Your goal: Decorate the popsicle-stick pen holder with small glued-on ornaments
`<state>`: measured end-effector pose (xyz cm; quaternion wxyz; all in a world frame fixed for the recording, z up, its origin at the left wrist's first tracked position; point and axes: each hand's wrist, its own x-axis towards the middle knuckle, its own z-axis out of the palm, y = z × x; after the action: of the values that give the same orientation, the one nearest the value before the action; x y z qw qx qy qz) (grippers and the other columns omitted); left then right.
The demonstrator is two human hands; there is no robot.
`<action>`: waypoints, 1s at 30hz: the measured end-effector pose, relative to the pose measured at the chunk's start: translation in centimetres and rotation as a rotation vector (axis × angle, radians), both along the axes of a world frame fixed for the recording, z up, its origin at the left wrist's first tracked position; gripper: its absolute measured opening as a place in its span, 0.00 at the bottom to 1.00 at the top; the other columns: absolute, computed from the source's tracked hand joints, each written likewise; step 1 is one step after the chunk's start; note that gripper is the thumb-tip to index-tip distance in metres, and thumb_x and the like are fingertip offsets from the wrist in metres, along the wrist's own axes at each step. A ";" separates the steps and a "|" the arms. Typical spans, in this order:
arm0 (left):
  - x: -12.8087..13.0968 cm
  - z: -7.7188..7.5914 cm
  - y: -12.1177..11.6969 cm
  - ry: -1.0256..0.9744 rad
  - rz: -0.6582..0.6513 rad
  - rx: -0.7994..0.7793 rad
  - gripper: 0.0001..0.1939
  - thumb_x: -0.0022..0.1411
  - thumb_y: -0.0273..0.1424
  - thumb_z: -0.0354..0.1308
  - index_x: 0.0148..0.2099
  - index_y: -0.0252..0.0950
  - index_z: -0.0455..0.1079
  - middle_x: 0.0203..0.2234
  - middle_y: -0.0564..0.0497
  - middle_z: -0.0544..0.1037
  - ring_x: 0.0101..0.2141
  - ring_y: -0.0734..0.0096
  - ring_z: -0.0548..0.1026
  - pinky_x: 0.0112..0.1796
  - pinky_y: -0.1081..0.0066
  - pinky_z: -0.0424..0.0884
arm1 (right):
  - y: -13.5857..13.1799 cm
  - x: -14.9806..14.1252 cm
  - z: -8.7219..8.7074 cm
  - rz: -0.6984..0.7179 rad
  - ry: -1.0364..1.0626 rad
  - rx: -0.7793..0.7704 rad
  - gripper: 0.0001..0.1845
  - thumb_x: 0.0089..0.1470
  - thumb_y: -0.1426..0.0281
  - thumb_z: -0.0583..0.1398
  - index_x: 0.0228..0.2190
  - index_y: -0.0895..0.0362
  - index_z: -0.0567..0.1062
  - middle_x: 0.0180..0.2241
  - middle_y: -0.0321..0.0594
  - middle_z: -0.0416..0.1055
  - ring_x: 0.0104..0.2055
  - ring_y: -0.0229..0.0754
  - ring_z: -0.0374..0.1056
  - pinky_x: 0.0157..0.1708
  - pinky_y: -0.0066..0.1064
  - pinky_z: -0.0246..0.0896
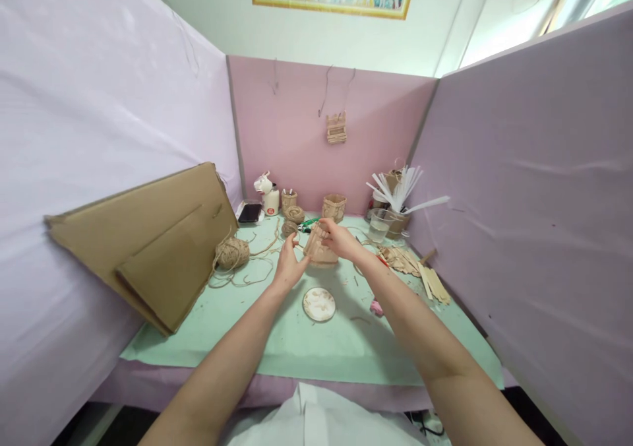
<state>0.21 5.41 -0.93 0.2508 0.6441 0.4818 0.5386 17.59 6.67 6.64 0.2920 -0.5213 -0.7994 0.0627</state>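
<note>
Near the middle of the table stands a small container of light wooden sticks (321, 256), with a pale band around its lower part. My left hand (289, 264) is cupped at its left side, thumb against the wall. From the upper right, my right hand (340, 240) reaches over and grips the rim with bent fingers. Part of the container is hidden behind the right fingers. In front of it lies a round white lid-like dish (319, 304) with brownish smears.
Twine balls (232, 253) and cardboard sheets (168, 254) are at left. Behind stand a phone (250, 213), a white animal-shaped jar (270, 198) and another stick basket (334, 207). At right are a clear cup (379, 225), white strips (403, 189), loose wooden sticks (432, 282) and a pink lump (376, 307).
</note>
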 end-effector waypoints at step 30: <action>1.4 -2.0 1.1 0.171 -0.101 -0.148 0.55 0.40 0.32 0.68 0.66 0.33 0.42 0.46 0.39 0.71 0.46 0.56 0.71 0.46 0.59 0.66 | -1.1 -0.2 -0.5 0.078 0.106 0.061 0.23 0.48 0.73 0.62 0.47 0.57 0.68 0.42 0.45 0.72 0.44 0.46 0.68 0.45 0.38 0.60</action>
<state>1.57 6.55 -2.97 0.2822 0.6908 0.5068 0.4315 17.40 5.54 6.18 0.3468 -0.4765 -0.8042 0.0773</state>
